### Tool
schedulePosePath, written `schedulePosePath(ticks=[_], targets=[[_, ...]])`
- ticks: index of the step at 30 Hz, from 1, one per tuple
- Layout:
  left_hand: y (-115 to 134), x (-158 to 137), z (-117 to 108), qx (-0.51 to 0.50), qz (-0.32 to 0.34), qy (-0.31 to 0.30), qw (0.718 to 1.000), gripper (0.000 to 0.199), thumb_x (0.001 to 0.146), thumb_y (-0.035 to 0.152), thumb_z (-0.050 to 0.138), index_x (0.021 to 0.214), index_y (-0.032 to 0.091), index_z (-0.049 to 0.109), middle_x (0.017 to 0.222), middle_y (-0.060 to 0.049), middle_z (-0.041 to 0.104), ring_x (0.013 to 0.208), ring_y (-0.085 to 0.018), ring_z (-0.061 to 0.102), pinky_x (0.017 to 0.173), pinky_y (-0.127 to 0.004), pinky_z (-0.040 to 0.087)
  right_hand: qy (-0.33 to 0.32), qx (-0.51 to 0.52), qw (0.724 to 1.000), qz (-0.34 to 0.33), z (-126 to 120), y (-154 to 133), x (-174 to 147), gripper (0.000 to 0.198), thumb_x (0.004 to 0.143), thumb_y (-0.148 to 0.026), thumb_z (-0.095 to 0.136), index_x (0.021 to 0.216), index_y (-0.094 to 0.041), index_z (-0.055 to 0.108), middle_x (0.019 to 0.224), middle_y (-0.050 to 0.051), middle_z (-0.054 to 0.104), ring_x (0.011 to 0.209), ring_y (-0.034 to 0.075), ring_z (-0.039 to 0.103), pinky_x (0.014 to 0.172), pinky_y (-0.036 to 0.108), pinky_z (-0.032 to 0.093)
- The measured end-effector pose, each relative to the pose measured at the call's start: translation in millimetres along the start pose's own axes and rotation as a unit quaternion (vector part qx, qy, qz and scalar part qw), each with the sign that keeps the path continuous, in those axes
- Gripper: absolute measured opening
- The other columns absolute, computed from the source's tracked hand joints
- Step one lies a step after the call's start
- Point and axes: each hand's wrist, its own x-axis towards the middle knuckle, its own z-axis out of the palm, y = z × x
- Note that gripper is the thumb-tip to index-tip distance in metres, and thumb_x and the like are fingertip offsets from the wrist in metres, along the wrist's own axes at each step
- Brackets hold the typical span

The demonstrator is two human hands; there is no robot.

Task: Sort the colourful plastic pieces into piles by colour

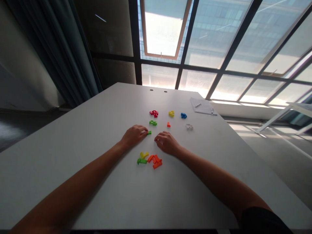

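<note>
My left hand [135,135] rests low over the white table, fingers closed on a small green block [149,132] that pokes out past the fingertips. Just to its right, my right hand [167,143] has its fingers curled in; whatever they may hold is hidden. Beyond the hands lie a cluster of green blocks [153,123] and a single orange block [168,124]. Nearer to me is a loose group: yellow blocks [144,155], green blocks [141,161] and several orange blocks [156,161].
Farther back sit clusters of red blocks [154,113], yellow blocks [171,113], blue blocks [183,115] and white blocks [189,126]. Paper sheets [202,106] with pens lie by the right edge of the table [97,185]. Large windows stand behind it.
</note>
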Motion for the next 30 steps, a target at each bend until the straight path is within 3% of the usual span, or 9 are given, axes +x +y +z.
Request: schedulePosePath(ticks=[5, 9, 14, 17, 20, 24, 30], targets=[[-3, -1, 1, -0.003, 0.053, -0.018, 0.998, 0.025, 0.108, 0.038, 0.059, 0.109, 0.024, 0.079, 0.102, -0.008, 0.082, 0.101, -0.028, 0.075, 0.093, -0.038, 0.059, -0.003, 0.005, 1.0, 0.001, 0, 0, 0, 0.015, 0.097, -0.01, 0.073, 0.101, -0.022, 0.08, 0.103, 0.008, 0.082, 0.096, 0.023, 0.069, 0.096, 0.037, 0.052], [-6, -1, 3, -0.015, 0.097, -0.026, 0.995, 0.028, 0.109, 0.03, 0.056, 0.124, 0.027, 0.079, 0.116, -0.007, 0.083, 0.106, -0.026, 0.076, 0.098, -0.039, 0.06, -0.005, 0.004, 1.0, 0.001, -2, 0, 0, 0.015, 0.098, -0.01, 0.072, 0.102, -0.021, 0.081, 0.101, 0.008, 0.081, 0.096, 0.024, 0.069, 0.095, 0.038, 0.052], [-5, -2, -1, -0.024, 0.157, -0.018, 0.987, 0.038, 0.105, 0.016, 0.052, 0.127, 0.029, 0.081, 0.133, -0.006, 0.078, 0.115, -0.024, 0.074, 0.106, -0.039, 0.059, -0.005, 0.005, 1.0, 0.001, -2, -1, 0, 0.014, 0.098, -0.01, 0.072, 0.101, -0.021, 0.08, 0.101, 0.008, 0.081, 0.095, 0.024, 0.069, 0.094, 0.038, 0.051], [-1, -4, -3, -0.027, 0.136, 0.025, 0.99, 0.048, 0.1, 0.009, 0.05, 0.133, 0.028, 0.078, 0.131, -0.008, 0.073, 0.106, -0.021, 0.075, 0.101, -0.036, 0.061, -0.007, 0.006, 1.0, 0.002, -2, -1, 0, 0.015, 0.098, -0.009, 0.073, 0.101, -0.021, 0.08, 0.101, 0.008, 0.081, 0.095, 0.023, 0.069, 0.094, 0.038, 0.051], [4, -4, -2, -0.027, 0.098, 0.061, 0.993, 0.036, 0.102, 0.021, 0.059, 0.133, 0.025, 0.077, 0.115, -0.008, 0.072, 0.092, -0.021, 0.073, 0.093, -0.036, 0.063, -0.007, 0.009, 1.0, 0.003, -2, -1, -1, 0.015, 0.098, -0.009, 0.073, 0.101, -0.021, 0.081, 0.1, 0.008, 0.081, 0.094, 0.023, 0.069, 0.094, 0.037, 0.051], [6, -2, 5, -0.022, 0.097, 0.042, 0.994, 0.022, 0.102, 0.04, 0.07, 0.111, 0.024, 0.082, 0.106, -0.008, 0.075, 0.095, -0.025, 0.074, 0.093, -0.038, 0.062, -0.005, 0.009, 1.0, 0.007, -2, -1, -1, 0.015, 0.098, -0.01, 0.072, 0.102, -0.021, 0.081, 0.099, 0.008, 0.081, 0.093, 0.023, 0.068, 0.094, 0.037, 0.051], [-2, -2, 3, -0.033, 0.061, 0.04, 0.997, 0.027, 0.106, 0.03, 0.058, 0.113, 0.026, 0.084, 0.112, -0.008, 0.082, 0.098, -0.024, 0.076, 0.091, -0.036, 0.06, -0.004, 0.012, 1.0, 0.007, -2, -1, -1, 0.015, 0.096, -0.008, 0.073, 0.101, -0.021, 0.08, 0.101, 0.007, 0.081, 0.094, 0.023, 0.069, 0.094, 0.037, 0.051]])
